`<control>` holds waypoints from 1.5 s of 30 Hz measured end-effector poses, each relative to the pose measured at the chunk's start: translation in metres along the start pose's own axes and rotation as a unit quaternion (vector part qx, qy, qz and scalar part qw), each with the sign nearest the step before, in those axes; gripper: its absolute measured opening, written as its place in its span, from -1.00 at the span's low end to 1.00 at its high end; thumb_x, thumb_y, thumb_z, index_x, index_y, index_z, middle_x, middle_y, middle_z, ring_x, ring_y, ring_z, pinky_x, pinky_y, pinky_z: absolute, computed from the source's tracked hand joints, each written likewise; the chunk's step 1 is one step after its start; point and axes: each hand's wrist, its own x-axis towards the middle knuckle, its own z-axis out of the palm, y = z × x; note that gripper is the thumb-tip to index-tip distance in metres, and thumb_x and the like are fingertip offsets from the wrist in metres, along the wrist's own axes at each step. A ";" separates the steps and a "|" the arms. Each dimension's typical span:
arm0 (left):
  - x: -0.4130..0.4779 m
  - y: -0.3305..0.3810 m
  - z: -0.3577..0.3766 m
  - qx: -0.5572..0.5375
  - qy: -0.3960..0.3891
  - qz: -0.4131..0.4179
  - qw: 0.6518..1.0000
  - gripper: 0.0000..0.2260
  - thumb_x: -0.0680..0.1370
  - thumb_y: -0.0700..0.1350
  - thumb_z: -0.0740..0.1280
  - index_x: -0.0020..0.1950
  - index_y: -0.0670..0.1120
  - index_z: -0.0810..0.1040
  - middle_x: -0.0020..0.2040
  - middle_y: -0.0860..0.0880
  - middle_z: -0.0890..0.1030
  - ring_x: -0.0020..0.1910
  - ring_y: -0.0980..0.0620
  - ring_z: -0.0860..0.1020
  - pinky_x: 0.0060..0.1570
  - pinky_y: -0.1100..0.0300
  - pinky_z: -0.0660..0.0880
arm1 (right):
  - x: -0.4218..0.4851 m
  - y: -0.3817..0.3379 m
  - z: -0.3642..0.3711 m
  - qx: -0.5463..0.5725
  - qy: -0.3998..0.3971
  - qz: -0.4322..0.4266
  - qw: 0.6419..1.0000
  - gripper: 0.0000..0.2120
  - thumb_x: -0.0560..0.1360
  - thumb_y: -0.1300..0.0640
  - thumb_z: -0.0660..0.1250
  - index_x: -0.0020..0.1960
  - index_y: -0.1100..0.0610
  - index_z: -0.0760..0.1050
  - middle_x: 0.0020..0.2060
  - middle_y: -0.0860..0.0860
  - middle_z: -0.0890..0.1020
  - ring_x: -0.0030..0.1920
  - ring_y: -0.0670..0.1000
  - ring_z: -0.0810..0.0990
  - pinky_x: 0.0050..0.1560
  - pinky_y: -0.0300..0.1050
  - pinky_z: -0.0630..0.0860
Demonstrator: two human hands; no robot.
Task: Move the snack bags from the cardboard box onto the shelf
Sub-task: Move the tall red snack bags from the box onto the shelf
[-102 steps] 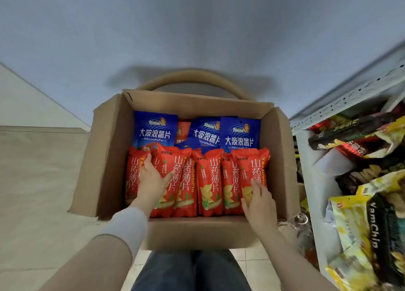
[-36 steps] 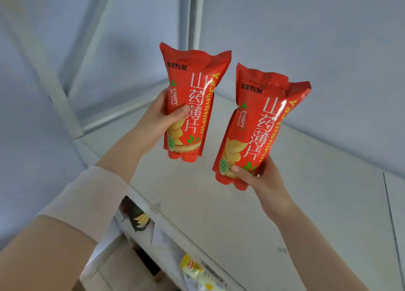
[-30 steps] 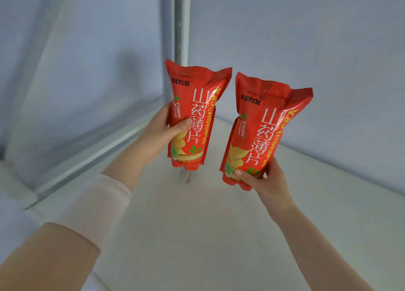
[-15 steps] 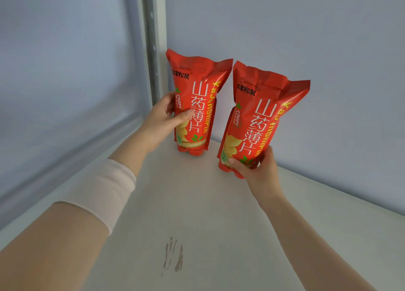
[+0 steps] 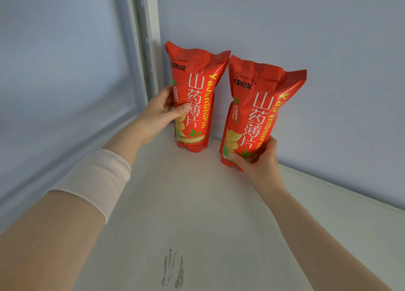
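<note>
The left hand's thumb point(image 5: 182, 109) presses across the front of the left red yam-chip bag point(image 5: 196, 93). The other fingers curl round its far side, so the left hand point(image 5: 156, 117) grips the bag at mid-height. The right hand's thumb point(image 5: 236, 158) lies over the lower front of the right red yam-chip bag point(image 5: 257, 108), with the fingers wrapped round its right edge. The right hand point(image 5: 259, 162) holds this bag near its base.

The left bag stands upright with its bottom on the white shelf board point(image 5: 197, 203), at the back corner just beside a pale metal upright point(image 5: 149, 49). The right bag leans a little to the right beside it, and their top corners meet.

A pale pink sleeve point(image 5: 96, 181) covers part of the left forearm. The shelf board is off-white, with a dark scuff mark point(image 5: 173, 268) near its front. A plain bluish-grey wall point(image 5: 306, 27) runs behind the bags, and a similar surface lies to the left of the upright.

Most fingers of both hands are hidden behind the bags. The right hand covers the right bag's base, so I cannot tell whether it touches the board. The small print on both bags is too fine to read.
</note>
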 end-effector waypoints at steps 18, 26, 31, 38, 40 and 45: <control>-0.092 0.025 0.011 0.156 0.169 -0.095 0.968 -0.52 0.57 -0.13 0.29 0.45 -0.18 0.26 0.43 -0.12 0.36 0.39 -0.03 0.35 0.30 0.19 0.26 | -0.076 -0.036 -0.019 -0.152 0.042 0.033 0.987 -0.29 0.46 0.06 0.39 0.48 0.15 0.11 0.43 0.08 0.27 0.42 0.04 0.25 0.38 -0.06 0.24; -0.310 0.082 0.042 0.631 0.110 -0.079 0.764 -0.54 0.57 -0.01 0.22 0.44 -0.09 0.26 0.40 -0.11 0.36 0.36 -0.13 0.35 0.30 0.03 0.25 | -0.233 -0.089 -0.045 -0.359 -0.172 -0.171 0.901 -0.45 0.56 0.02 0.21 0.48 0.16 0.15 0.40 0.11 0.31 0.42 0.11 0.22 0.36 -0.04 0.20; -0.469 0.113 0.053 0.716 0.051 -0.148 0.681 -0.55 0.59 0.02 0.18 0.43 -0.11 0.27 0.39 -0.11 0.39 0.41 -0.12 0.30 0.38 0.01 0.20 | -0.346 -0.112 -0.048 -0.437 -0.277 -0.275 0.811 -0.46 0.59 -0.01 0.13 0.49 0.16 0.10 0.44 0.09 0.26 0.49 0.12 0.08 0.45 -0.01 0.05; -0.661 0.117 0.021 0.758 0.026 -0.250 0.602 -0.63 0.60 -0.07 0.14 0.39 -0.14 0.31 0.36 -0.10 0.42 0.40 -0.09 0.29 0.36 0.06 0.18 | -0.484 -0.143 0.001 -0.455 -0.362 -0.438 0.685 -0.46 0.59 -0.03 0.11 0.49 0.16 0.09 0.47 0.10 0.23 0.50 0.15 0.06 0.47 0.05 0.01; -0.714 0.110 0.011 0.743 0.037 -0.286 0.604 -0.63 0.60 -0.07 0.14 0.38 -0.14 0.33 0.35 -0.10 0.42 0.39 -0.07 0.30 0.35 0.06 0.18 | -0.527 -0.141 0.023 -0.453 -0.386 -0.471 0.651 -0.46 0.60 -0.03 0.09 0.50 0.15 0.07 0.47 0.10 0.23 0.50 0.15 0.07 0.47 0.06 0.03; -0.850 0.084 -0.016 0.702 0.054 -0.371 0.605 -0.65 0.60 -0.01 0.12 0.34 -0.11 0.38 0.33 -0.10 0.45 0.34 -0.09 0.36 0.31 0.03 0.25 | -0.639 -0.118 0.079 -0.440 -0.462 -0.489 0.595 -0.46 0.60 -0.03 0.09 0.49 0.15 0.07 0.47 0.09 0.23 0.50 0.15 0.07 0.46 0.06 0.03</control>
